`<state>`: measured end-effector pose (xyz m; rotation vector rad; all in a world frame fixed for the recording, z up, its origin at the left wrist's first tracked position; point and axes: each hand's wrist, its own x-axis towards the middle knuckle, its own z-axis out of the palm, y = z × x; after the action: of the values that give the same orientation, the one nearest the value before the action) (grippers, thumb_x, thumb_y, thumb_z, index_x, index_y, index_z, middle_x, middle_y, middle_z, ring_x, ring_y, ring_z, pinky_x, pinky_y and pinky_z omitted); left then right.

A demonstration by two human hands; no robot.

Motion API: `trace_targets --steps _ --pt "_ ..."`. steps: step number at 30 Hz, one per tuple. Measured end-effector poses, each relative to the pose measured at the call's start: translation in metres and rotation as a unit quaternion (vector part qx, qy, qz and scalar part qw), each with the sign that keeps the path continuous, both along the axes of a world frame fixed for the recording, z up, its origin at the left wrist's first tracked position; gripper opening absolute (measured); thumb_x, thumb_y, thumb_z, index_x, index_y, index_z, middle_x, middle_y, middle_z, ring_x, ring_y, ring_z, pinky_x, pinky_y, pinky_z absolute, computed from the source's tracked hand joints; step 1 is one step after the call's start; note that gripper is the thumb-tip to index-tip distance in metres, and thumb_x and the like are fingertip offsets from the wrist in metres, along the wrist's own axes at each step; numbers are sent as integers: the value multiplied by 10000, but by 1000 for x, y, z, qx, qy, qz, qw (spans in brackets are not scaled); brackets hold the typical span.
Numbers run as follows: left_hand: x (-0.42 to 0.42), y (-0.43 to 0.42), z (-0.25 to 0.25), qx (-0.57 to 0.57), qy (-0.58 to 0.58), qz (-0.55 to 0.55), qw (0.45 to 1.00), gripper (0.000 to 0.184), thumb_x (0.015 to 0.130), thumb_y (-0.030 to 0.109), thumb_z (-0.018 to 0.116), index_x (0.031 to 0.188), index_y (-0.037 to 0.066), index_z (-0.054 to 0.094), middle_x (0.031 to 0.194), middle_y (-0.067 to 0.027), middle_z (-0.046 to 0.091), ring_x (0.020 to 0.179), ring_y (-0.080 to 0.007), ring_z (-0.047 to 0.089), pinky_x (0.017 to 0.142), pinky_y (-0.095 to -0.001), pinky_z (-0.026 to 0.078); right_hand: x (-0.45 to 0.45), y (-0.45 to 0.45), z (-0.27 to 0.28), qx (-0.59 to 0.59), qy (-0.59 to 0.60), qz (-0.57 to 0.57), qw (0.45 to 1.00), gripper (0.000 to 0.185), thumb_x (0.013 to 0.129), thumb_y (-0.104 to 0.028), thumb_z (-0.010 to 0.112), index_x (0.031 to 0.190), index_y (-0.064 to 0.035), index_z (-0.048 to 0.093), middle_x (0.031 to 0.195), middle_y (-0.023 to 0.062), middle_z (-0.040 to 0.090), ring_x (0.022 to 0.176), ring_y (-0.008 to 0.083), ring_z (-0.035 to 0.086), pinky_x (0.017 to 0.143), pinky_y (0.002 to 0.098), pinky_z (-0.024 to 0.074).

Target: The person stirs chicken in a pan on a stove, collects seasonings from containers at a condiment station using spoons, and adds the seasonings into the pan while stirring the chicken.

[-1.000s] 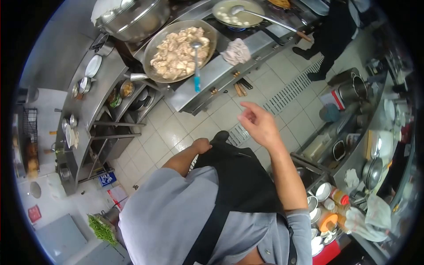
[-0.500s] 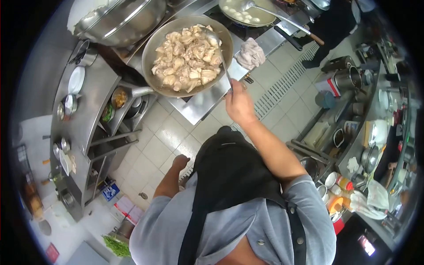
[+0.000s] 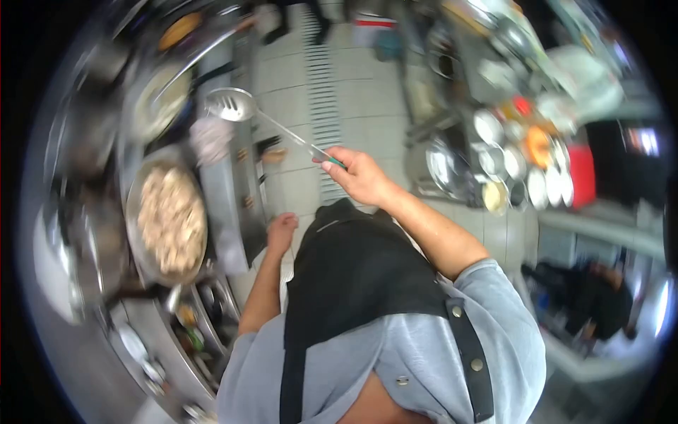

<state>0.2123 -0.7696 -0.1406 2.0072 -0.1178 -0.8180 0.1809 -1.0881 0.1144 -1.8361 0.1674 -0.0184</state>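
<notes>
My right hand [image 3: 359, 175] is closed round the handle of a metal slotted spoon [image 3: 233, 105], whose long handle has a green part near my grip. The spoon's bowl hangs up and to the left, above the counter edge beside a crumpled cloth [image 3: 210, 140]. A wok [image 3: 133, 233] full of pale pieces of meat [image 3: 171, 219] sits on the stove at left, apart from the spoon. My left hand [image 3: 283, 231] is low beside my black apron [image 3: 364, 275], its fingers loosely curled, with nothing visible in it.
Another pan [image 3: 145, 106] with a long-handled utensil stands farther along the stove. A steel counter with jars and several containers [image 3: 537, 187] lines the right side. A floor drain grate [image 3: 321, 106] runs ahead. One person [image 3: 600, 300] is at far right; another's legs [image 3: 296, 21] show at top.
My view has swung to the right, so the wok now appears at left. The slotted spoon has come out of the meat and is raised in my right hand.
</notes>
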Motion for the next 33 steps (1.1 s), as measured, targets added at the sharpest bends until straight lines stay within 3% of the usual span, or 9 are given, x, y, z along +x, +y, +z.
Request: trace_targets --steps 4,8,12,15,18,21,24,29,33 --pt "30 -146 60 -83 14 -115 990 354 923 190 696 1223 9 644 951 -61 714 846 -136 658 803 -280 525 -140 -97 20 -33 64 -184 980 312 977 -258 643 1168 -11 651 898 130 663 812 174 572 760 361 492" --pt "6 -296 90 -152 5 -243 958 399 903 187 735 1238 -1 629 954 -49 698 864 -117 650 811 -278 528 -278 -142 18 57 90 -404 908 288 962 -216 684 1173 -22 672 830 -3 627 708 81 542 638 264 454" --pt "-60 -435 141 -127 -2 -383 915 477 895 148 758 1309 -10 581 957 -20 650 845 -78 605 787 -244 513 -366 -160 1 139 63 -566 810 277 959 -177 695 1191 -29 664 723 -54 555 586 28 483 521 208 378" --pt "-94 -512 133 -129 -19 -413 901 505 889 162 768 1318 -17 573 944 -23 650 835 -80 609 763 -248 511 -400 -174 -4 171 34 -619 766 284 961 -169 691 1200 -21 651 679 -60 528 542 27 462 482 206 358" --pt "-124 -553 116 -119 -32 -448 885 509 878 261 770 1293 12 612 915 -49 681 832 -115 643 753 -296 531 -426 -178 0 176 13 -650 739 282 970 -159 672 1202 -1 636 676 -56 526 539 29 463 477 208 361" --pt "-148 -576 110 -86 40 -497 863 411 878 187 782 1215 -9 653 858 -48 693 754 -100 624 698 -271 518 -441 -179 -1 177 18 -674 717 275 980 -134 638 1224 -6 624 700 -48 535 541 28 457 480 204 361" --pt "-172 -576 140 -132 -91 -541 826 272 900 192 750 1129 52 709 853 -52 717 724 -126 648 686 -290 524 -447 -175 -10 190 14 -692 696 290 987 -110 605 1260 -13 612 741 -37 552 550 21 449 485 196 357" --pt "-179 -588 167 -251 -279 -731 569 170 935 172 691 1080 89 724 927 -85 693 783 -256 670 686 -336 538 -440 -176 -17 207 9 -719 663 358 1005 -67 566 1353 7 530 804 -5 565 571 23 435 497 195 350" --pt "-162 -602 191 -305 -260 -660 635 179 961 181 666 1098 80 721 912 -71 694 765 -224 663 716 -325 532 -434 -185 -16 188 -5 -729 658 381 1016 -72 550 1386 7 508 852 12 587 584 19 434 508 190 355"
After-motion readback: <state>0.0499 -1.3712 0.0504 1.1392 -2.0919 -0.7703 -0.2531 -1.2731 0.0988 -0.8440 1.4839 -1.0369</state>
